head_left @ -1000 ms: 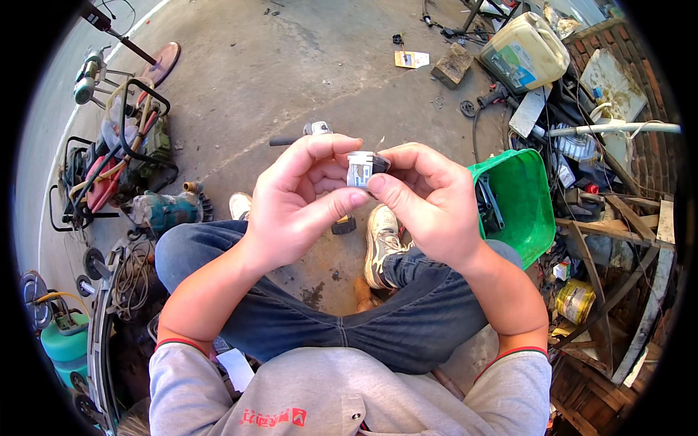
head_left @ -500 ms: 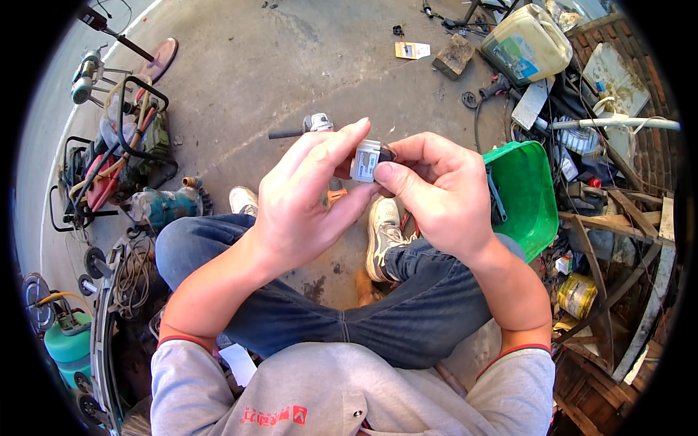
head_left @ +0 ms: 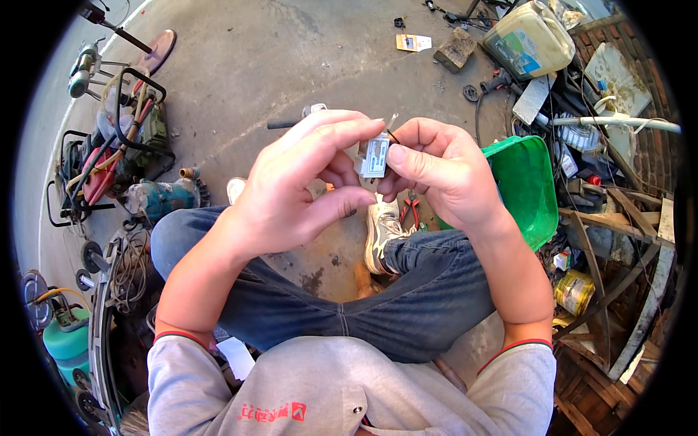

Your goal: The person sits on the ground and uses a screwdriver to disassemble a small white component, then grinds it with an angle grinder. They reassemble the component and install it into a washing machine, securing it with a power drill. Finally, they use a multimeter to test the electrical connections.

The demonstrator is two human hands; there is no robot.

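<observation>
A small metal-cased part (head_left: 374,158) with a pale label and a short wire is held up between my hands. My right hand (head_left: 443,174) is closed on it, thumb pressed against its right side. My left hand (head_left: 283,189) is open around its left side, index fingertip at the top edge and thumb lower, apart from it. Its other fingertips are partly hidden. Beneath, red-handled pliers (head_left: 413,214) lie beside my right shoe (head_left: 384,243). A grinder-like tool with a black handle (head_left: 282,123) is mostly hidden behind my left hand.
A green bin (head_left: 527,203) is at right, beside scrap wood (head_left: 632,232) and a plastic jerrycan (head_left: 531,40). At left are a teal motor or pump (head_left: 163,195), hoses on framed equipment (head_left: 120,138) and coiled cable (head_left: 127,269). A block (head_left: 454,51) lies on the concrete floor (head_left: 240,65).
Both hands have moved up. The part is turned more upright, label toward me. My left thumb has dropped away from it, and the pliers have come into sight below.
</observation>
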